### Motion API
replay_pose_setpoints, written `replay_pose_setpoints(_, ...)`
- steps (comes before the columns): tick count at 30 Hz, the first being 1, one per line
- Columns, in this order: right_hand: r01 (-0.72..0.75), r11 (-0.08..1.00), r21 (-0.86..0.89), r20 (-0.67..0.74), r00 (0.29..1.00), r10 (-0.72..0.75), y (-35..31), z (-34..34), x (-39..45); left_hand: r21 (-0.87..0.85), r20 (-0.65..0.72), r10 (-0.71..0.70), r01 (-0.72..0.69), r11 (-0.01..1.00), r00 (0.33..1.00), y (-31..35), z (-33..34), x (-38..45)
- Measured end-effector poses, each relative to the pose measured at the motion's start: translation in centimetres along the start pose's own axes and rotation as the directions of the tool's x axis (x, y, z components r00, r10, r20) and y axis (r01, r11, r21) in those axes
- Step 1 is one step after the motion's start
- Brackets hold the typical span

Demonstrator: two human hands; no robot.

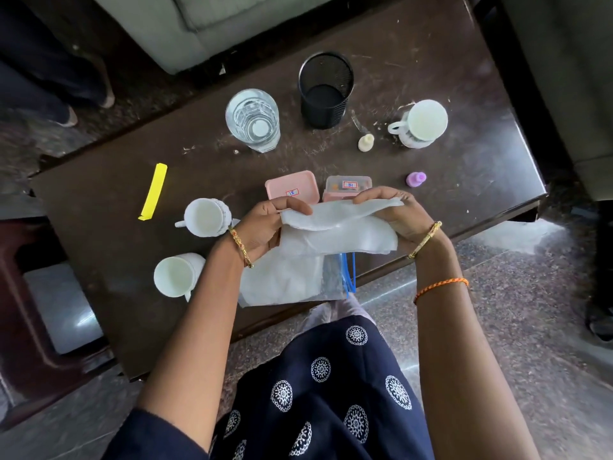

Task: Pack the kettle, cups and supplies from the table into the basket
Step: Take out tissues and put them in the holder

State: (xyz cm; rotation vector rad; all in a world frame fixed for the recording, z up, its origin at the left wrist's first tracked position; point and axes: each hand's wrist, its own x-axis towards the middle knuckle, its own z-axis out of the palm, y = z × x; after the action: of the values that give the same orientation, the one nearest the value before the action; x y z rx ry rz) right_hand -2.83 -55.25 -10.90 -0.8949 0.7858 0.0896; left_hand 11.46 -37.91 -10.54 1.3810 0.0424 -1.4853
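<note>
Both hands held a white crumpled tissue sheet [335, 234] at frame centre, above the near edge of the dark brown table [99, 194]: the left hand [265, 224] pinched its left end and the right hand [391, 210] gripped its right end, fingers curled. A clear zip bag with blue seal [335, 277] lay directly beneath, overhanging the table edge. Two white ceramic cups [205, 217] stood just left of the left wrist; open tabletop remained at lower left.
</note>
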Motion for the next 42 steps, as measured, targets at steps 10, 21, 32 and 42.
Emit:
replay_pose_setpoints(10, -0.048, 0.988, 0.146, -0.313, 0.945, 0.092, 0.2, 2.6, -0.7, 0.053, -0.139, 0.101, -0.094, 0.994, 0.985, 0.8, 1.4, -0.4)
replay_pose_setpoints(21, 0.003, 0.703, -0.711, -0.274, 0.92, -0.281, -7.9, 3.5, 2.6, 0.696, -0.385, 0.425, -0.045, 0.717, 0.819, 5.3, 4.1, 1.4)
replay_pose_setpoints(32, 0.088, 0.937, -0.339, -0.384, 0.896, -0.223, -4.5, 1.5, 3.6, 0.437, -0.554, 0.352, -0.097, 0.894, 0.755, 4.5, 5.3, 4.2)
replay_pose_setpoints(42, 0.178, 0.841, -0.511, -0.414, 0.807, -0.422, -8.4, 2.3, 6.9, 0.64, -0.599, 0.661, -0.226, 0.735, 0.452, 7.4, 7.2, 5.5)
